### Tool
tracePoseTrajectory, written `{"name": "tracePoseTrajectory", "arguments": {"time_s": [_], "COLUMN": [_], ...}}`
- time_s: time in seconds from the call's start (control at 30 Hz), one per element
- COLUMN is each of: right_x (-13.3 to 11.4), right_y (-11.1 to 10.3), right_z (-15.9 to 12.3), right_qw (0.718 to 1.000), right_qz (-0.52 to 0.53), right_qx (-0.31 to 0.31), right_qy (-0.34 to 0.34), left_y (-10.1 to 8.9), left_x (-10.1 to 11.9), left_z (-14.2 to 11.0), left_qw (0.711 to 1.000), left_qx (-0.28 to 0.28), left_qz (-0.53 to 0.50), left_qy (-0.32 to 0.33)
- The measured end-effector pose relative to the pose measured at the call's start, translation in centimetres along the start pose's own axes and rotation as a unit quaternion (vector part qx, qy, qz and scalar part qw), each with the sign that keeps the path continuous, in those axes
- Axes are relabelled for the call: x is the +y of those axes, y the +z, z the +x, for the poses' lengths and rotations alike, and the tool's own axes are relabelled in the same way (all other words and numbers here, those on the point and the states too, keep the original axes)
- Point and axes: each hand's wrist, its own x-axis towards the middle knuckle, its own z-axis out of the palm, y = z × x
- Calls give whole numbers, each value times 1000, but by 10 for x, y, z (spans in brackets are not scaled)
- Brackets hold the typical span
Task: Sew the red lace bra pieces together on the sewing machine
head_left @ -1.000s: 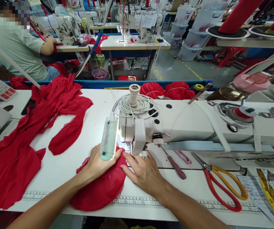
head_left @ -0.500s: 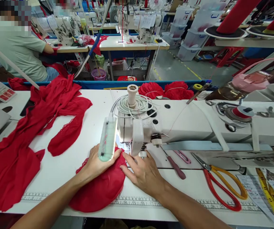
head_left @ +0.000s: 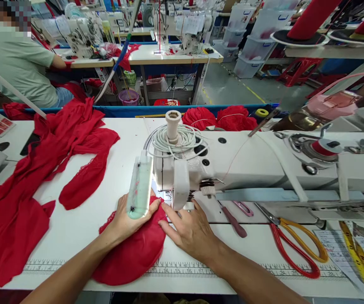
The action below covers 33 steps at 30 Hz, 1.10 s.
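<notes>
A piece of red fabric (head_left: 134,257) with a lacy edge lies at the front of the sewing machine (head_left: 165,173), its far tip close to the needle area. My left hand (head_left: 126,221) is closed on the upper part of this fabric, thumb pointing right; a clear lamp (head_left: 139,185) hides some of its fingers. On the right, my right hand (head_left: 190,230) lies flat beside the presser foot. Its index finger and thumb are apart and touch the fabric's right edge. The machine head covers its other fingertips.
A heap of red cloth (head_left: 58,147) covers the table's left side. To the right lie a purple-handled tool (head_left: 234,221), scissors (head_left: 295,245) and a yellow tape measure (head_left: 362,261). Red bundles (head_left: 219,118) rest behind the machine. A person (head_left: 17,63) sits ahead on the left.
The camera view has shifted slightly. Both hands and the red fabric stay in nearly the same place at the machine.
</notes>
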Motion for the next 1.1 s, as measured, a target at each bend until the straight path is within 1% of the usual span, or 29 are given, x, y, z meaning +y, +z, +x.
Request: {"name": "tracePoseTrajectory", "arguments": {"time_s": [0.17, 0.33, 0.6, 0.77, 0.87, 0.97, 1.1], "right_x": [0, 1, 2, 5, 4, 3, 3], "right_y": [5, 6, 6, 7, 6, 4, 3], "right_z": [-2, -2, -3, -4, -4, -3, -3], "right_qw": [1000, 1000, 999, 998, 998, 998, 999], "right_qz": [-11, -6, 16, 26, 24, 29, 30], "right_qx": [23, 23, 44, 65, 63, 44, 32], "right_qy": [1, -5, -4, -7, -8, -21, -30], "left_y": [-7, -13, -14, -14, -13, -11, -10], "left_x": [5, 9, 12, 8, 3, 0, -1], "left_z": [-2, -2, -4, -3, -2, -2, -2], "left_qw": [999, 998, 999, 999, 999, 999, 999], "left_qx": [-20, -41, -31, -28, -35, -46, -43], "left_qz": [31, 49, 25, 27, 29, 27, 20], "left_qy": [16, 14, 22, 17, 9, 4, -2]}}
